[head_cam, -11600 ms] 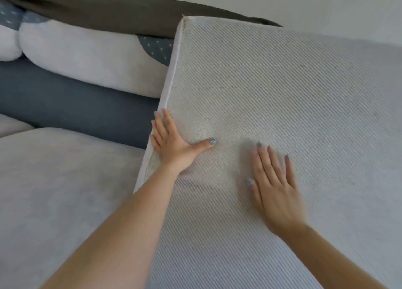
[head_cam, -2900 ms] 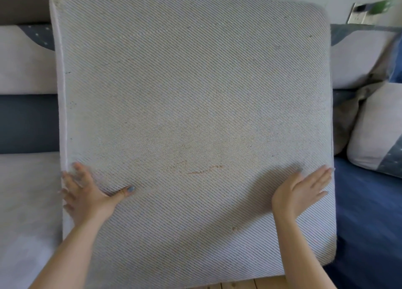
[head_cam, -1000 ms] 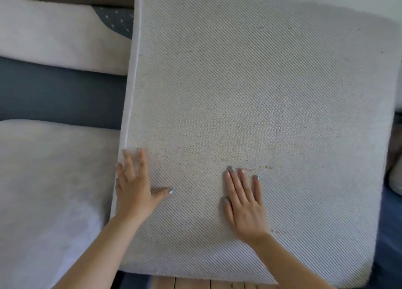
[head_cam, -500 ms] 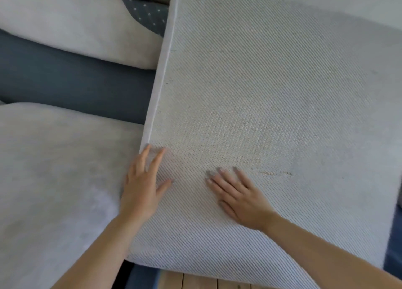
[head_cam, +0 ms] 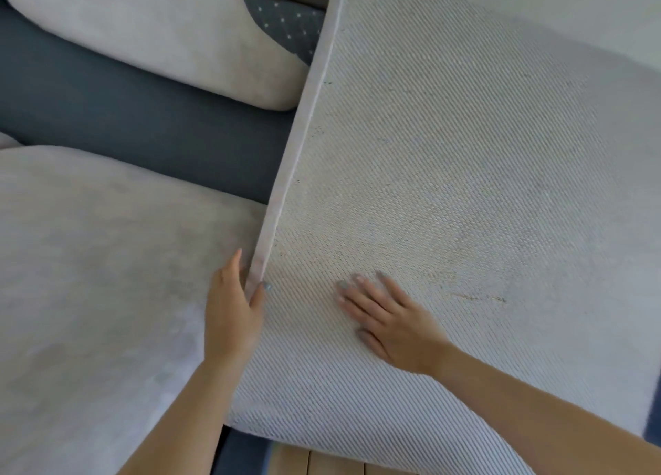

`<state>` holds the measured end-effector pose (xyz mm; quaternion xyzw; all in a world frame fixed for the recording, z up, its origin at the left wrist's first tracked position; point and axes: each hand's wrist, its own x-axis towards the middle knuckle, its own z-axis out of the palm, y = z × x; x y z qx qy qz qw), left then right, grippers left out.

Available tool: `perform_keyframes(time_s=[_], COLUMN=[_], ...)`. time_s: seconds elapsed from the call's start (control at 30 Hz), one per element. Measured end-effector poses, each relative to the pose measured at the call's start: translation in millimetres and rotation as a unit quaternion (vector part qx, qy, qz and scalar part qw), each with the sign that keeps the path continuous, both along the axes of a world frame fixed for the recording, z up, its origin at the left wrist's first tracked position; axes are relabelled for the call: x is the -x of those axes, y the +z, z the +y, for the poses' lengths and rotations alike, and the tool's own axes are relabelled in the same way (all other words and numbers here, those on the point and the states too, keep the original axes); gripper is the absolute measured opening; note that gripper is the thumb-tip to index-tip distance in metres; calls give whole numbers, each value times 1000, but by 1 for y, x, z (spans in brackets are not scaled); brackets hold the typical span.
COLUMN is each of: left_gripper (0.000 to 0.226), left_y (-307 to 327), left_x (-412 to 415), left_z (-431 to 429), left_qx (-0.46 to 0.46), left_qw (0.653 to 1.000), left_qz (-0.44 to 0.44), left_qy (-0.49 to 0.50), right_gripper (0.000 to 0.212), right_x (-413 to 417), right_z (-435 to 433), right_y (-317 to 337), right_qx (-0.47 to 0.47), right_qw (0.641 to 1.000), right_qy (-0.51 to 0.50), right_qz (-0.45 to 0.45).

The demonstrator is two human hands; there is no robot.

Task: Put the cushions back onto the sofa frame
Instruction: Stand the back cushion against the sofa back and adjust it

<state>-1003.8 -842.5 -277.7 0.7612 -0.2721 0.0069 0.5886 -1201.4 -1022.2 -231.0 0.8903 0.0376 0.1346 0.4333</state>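
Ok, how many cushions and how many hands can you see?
Cushions: 3 (striped cushion, seat cushion, back cushion)
Hands: 2 (left hand, right hand)
Total: 5
The pale sliver at the left edge may be another cushion, so it is not counted.

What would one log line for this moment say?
left hand: grips edge of ribbed grey seat cushion | right hand: flat on its face

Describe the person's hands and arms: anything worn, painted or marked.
Both forearms are bare up to the frame edge, with no sleeves in view. The left hand and right hand carry no visible rings, watch or bracelet. The nails wear grey-blue polish, seen on both hands.
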Motion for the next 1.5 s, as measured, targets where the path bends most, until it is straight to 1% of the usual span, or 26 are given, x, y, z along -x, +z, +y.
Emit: perform_keyframes(time_s=[0.03,0.07,0.13,0.17,0.2,0.27,0.3,0.37,0.43,0.47,0.53,0.6,0.7,0.73,0.77,0.87,0.97,1.0,1.07,1.13,1.17,1.23,1.3,1.37,1.43,1.5], left_gripper=[53,48,43,44,46,50,52,52,56,60,75,97,125,131,135,144,146,146,146,146,146,145,144,146,147,144], left_y=[0,-1,-3,-7,-10,-17,-18,-22,-27,-30,-36,-41,-53,-57,-61,-70,-75,-78,-83,-89,-91,-98,-101,-97,-96,-103], left_x=[0,2,10,14,18,30,36,44,49,49,51,50,53,55,60,70,74,74,78,80,79,79,82,91,99,104], left_z=[0,-1,-2,-3,-4,-6,-6,-6,-4,-4,-1,2,6,8,9,12,13,14,16,19,20,23,24,26,28,28], left_qx=[-1,-1,-1,2,7,7,8,14,-2,-15,-49,-82,-103,-103,-103,-104,-107,-106,-116,-115,-110,-115,-126,-137,-138,-140], left_qw=[1000,1000,1000,1000,1000,999,999,997,995,995,995,993,991,991,991,991,991,992,991,991,992,991,990,989,989,988], left_qz=[8,16,23,13,-2,-19,-20,-37,-61,-68,-71,-77,-85,-85,-85,-87,-71,-63,-54,-59,-62,-69,-66,-38,-34,-54], left_qy=[-1,-3,10,21,30,42,49,65,75,73,53,34,20,18,15,21,25,28,32,33,29,23,24,30,32,20], right_gripper=[61,61,58,58,59,61,61,58,58,60,62,60,58,59,60,62,61,61,60,60,59,59,60,62,63,61], right_x=[-2,-5,-17,-22,-26,-32,-35,-45,-52,-54,-55,-64,-79,-83,-84,-90,-91,-91,-91,-94,-94,-90,-81,-79,-82,-83], right_z=[-1,0,21,28,27,26,26,36,45,40,33,35,57,54,50,48,68,66,51,48,56,78,79,63,66,85], right_y=[0,-4,-3,-3,-5,0,1,-1,1,0,3,-4,-8,-9,-4,-2,-4,-3,1,-3,-8,-22,-37,-42,-46,-50], right_qx=[2,-11,-63,-71,-59,-32,-37,-71,-85,-65,-36,-49,-60,-50,-46,-69,-92,-84,-61,-73,-88,-93,-55,-34,-51,-67], right_qw=[1000,999,997,996,997,999,999,996,995,997,999,998,998,998,999,997,996,996,998,997,996,994,994,997,998,994], right_qy=[-24,-30,-10,3,17,-2,-15,-21,-2,8,-17,-32,11,21,8,-32,15,30,14,-18,-13,47,97,62,35,82], right_qz=[7,-7,-40,-47,-49,-25,-20,-45,-59,-50,-11,-9,6,9,17,5,-13,-13,9,-13,-28,-24,7,36,23,7])
